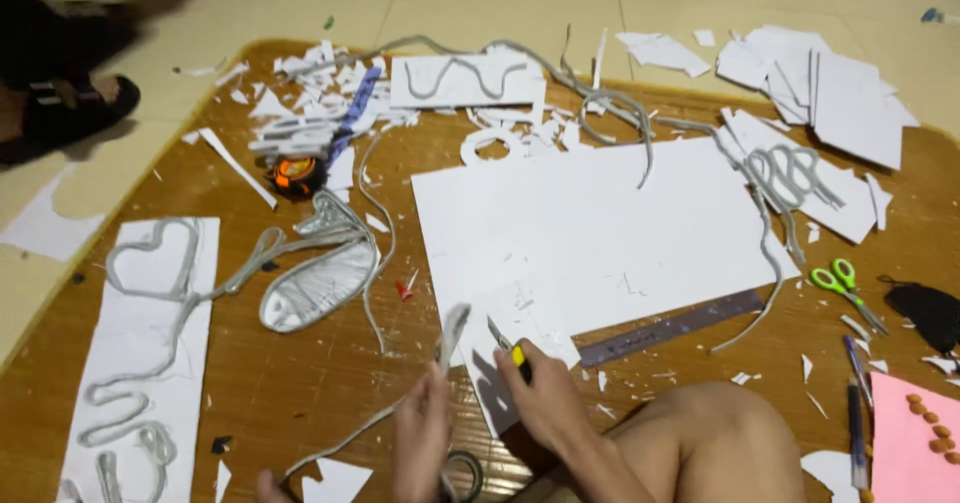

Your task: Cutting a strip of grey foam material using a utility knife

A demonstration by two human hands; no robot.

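My right hand (pixel 543 395) grips a yellow utility knife (pixel 507 345) with its blade out, just over the near corner of a large white foam board (pixel 590 228). Beside it, my left hand (pixel 420 433) pinches a grey flexible strip (pixel 452 328) and holds its end upright; the strip trails down to the left across the wooden mat (pixel 300 383). A small white offcut (pixel 500 383) lies under the knife hand. My bare knee (pixel 720 433) is at the bottom right.
A metal ruler (pixel 672 328) lies along the board's near edge. Green scissors (pixel 845 288), pens (pixel 855 403) and a pink sheet (pixel 910 433) are at right. An orange tape measure (pixel 298 175), coiled grey strips (pixel 310 263) and white scraps lie at left. Another person's sandalled foot (pixel 70 103) is far left.
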